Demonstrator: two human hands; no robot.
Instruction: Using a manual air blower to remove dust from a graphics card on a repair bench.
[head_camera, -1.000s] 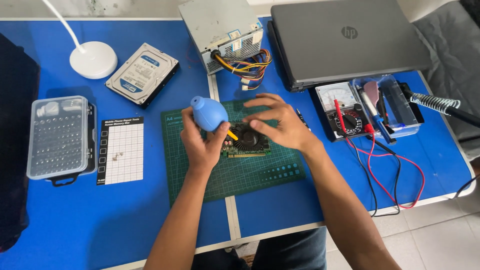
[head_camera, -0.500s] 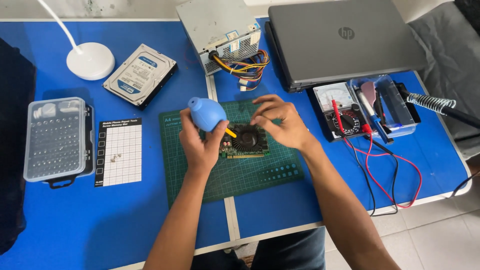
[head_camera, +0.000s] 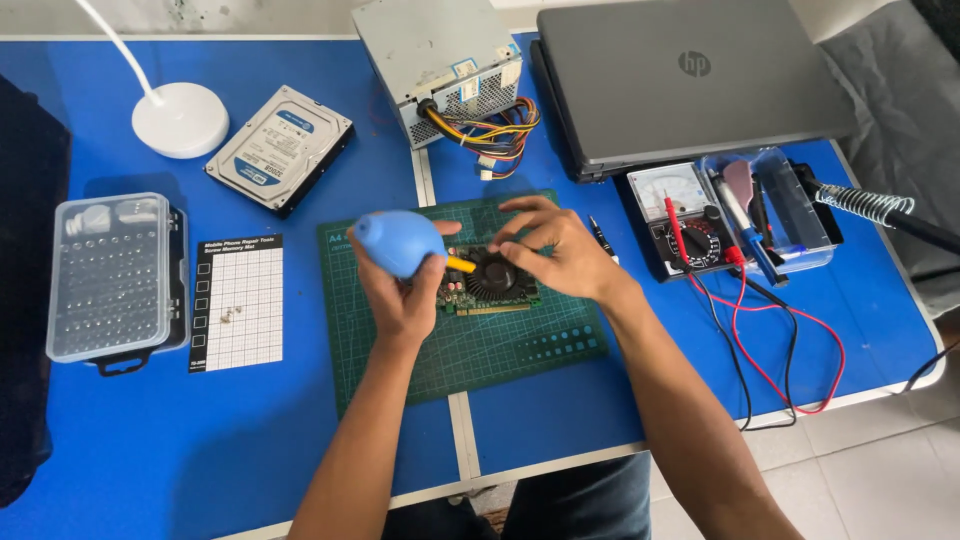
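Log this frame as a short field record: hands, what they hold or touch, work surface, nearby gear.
left hand: grips blue bulb air blower, yellow nozzle aimed at the fan
right hand: fingers resting on graphics card
card: lies flat on green cutting mat
table: blue
left of mat: screw mat, clear bit case
behind: hard drive, power supply, closed laptop
right: multimeter, red and black leads
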